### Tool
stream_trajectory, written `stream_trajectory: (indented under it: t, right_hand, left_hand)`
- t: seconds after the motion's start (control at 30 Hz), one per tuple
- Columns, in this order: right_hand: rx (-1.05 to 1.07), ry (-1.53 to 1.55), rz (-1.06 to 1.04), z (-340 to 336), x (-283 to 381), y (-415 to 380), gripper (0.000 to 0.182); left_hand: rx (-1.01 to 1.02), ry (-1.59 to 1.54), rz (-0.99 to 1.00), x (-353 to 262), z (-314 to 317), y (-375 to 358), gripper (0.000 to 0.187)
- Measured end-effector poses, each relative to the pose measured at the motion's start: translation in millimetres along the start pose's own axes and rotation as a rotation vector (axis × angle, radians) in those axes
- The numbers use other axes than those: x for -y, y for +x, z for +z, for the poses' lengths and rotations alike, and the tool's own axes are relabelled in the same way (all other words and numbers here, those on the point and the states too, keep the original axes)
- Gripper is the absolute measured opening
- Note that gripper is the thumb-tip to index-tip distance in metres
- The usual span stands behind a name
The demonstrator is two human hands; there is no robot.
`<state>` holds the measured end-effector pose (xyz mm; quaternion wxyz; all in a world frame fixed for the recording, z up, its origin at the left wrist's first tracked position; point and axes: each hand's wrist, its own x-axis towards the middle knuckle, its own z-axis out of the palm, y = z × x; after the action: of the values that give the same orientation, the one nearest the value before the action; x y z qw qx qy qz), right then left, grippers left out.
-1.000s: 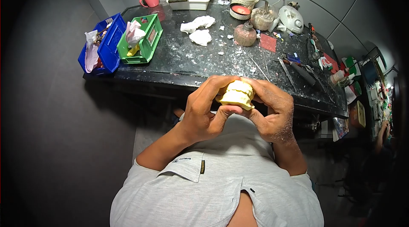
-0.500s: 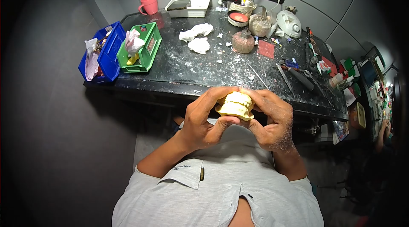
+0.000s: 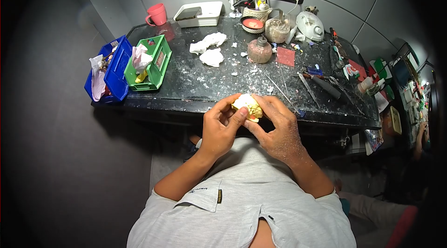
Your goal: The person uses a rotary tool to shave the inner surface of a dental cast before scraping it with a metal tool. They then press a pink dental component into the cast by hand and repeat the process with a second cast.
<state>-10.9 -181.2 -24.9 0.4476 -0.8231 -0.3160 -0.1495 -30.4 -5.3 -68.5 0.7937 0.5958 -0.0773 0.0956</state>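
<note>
A yellow plaster dental cast [image 3: 250, 107] is held in front of my body, just over the table's front edge. My left hand [image 3: 220, 129] grips its left side, thumb pressed on the near face. On the right, my right hand [image 3: 278, 127] closes round the other side with fingers over the top and thumb below. Pale dust coats the back of my right hand. The fingers hide much of the cast's sides and underside.
The dark worktable [image 3: 186, 92] is strewn with white scraps. A blue bin [image 3: 118, 78] and a green bin [image 3: 160, 64] stand at the left. Crumpled white tissue [image 3: 212, 57], a glass burner [image 3: 259, 51], a red square sheet [image 3: 285, 56] and a knife [image 3: 326, 86] lie farther in.
Both hands have turned the dental cast so another side faces up, and shifted it slightly left. My left thumb has moved up onto its near face. The camera view has tilted slightly.
</note>
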Motion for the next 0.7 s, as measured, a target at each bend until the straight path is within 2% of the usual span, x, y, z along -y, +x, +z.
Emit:
stream_trajectory:
  t: [0.1,0.23,0.27,0.33,0.37,0.4,0.43,0.53,0.6,0.67,0.7]
  right_hand:
    - [0.052,0.160,0.073,-1.7,-5.2,1.4,0.049]
    - [-0.016,0.572,0.393,0.4,-24.1,1.2,0.032]
    - [-0.013,0.570,0.397,-0.5,-27.0,1.2,0.032]
    - [-0.090,0.699,0.590,-3.0,-30.1,5.9,0.028]
    - [-0.125,0.772,0.589,-3.1,-34.8,6.9,0.028]
    - [-0.109,0.792,0.616,-7.9,-39.0,9.6,0.027]
    - [-0.111,0.721,0.612,-11.5,-47.9,11.2,0.027]
    - [-0.137,0.646,0.635,-9.0,-58.7,18.7,0.030]
    - [-0.151,0.521,0.626,-9.8,-55.8,25.1,0.030]
    - [-0.163,0.507,0.533,-11.2,-68.6,25.1,0.035]
    - [-0.202,0.462,0.504,-12.1,-69.1,24.2,0.036]
  left_hand:
    - [-0.011,-0.019,0.000,-0.4,-3.8,2.3,0.043]
    - [0.039,-0.053,-0.046,-2.2,-7.9,3.1,0.041]
    - [0.049,-0.074,-0.051,-1.6,-8.0,2.3,0.042]
    - [0.043,-0.035,-0.039,-9.2,-7.9,-0.8,0.040]
    - [0.032,0.054,0.025,-16.1,-7.7,-4.0,0.039]
    - [0.020,0.143,0.087,-24.2,-6.3,-7.5,0.039]
    - [0.033,0.139,0.255,-38.1,1.5,-10.9,0.041]
    - [0.376,0.105,0.543,-93.6,1.9,-29.0,0.060]
    - [0.384,0.096,0.686,-101.9,14.6,-35.5,0.067]
    - [0.379,0.081,0.566,-97.1,10.4,-21.3,0.058]
    - [0.373,0.197,0.489,-90.7,0.1,-11.7,0.050]
